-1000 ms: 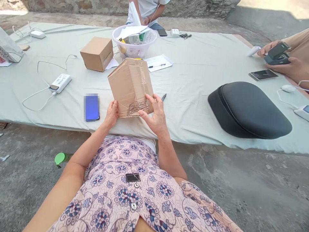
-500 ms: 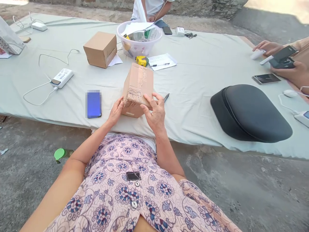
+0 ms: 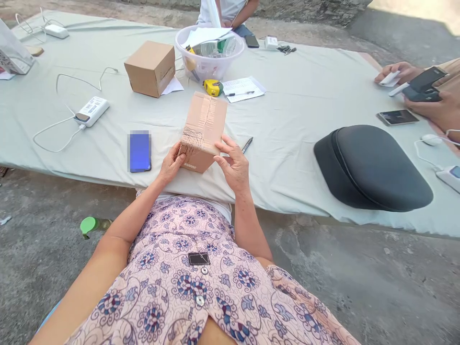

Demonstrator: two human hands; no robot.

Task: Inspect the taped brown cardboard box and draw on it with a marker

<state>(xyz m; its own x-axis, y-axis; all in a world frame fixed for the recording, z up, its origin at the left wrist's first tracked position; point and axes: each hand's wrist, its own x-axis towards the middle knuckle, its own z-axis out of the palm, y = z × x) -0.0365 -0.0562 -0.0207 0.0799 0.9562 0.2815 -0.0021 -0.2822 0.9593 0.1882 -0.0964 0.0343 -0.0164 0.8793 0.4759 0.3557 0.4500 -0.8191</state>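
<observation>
A small taped cardboard box (image 3: 204, 125) with dark scribbles near its front corner lies on the pale sheet (image 3: 294, 110) close to the near edge. My left hand (image 3: 171, 164) grips its near left corner, fingers curled on the cardboard. My right hand (image 3: 233, 164) holds its right side with thumb and fingertips. A pen (image 3: 247, 144) lies just right of my right hand.
A blue phone (image 3: 140, 151) lies left of the box. Behind are a second cardboard box (image 3: 151, 68), a plastic bowl of items (image 3: 208, 50), a yellow tape measure (image 3: 212, 87), a paper with pen (image 3: 244, 89). A black cushion (image 3: 372, 167) sits right; another person's hands (image 3: 427, 93) hold a device.
The box, held upright a second ago, has been tipped away and laid down on the sheet. Both hands stayed on it.
</observation>
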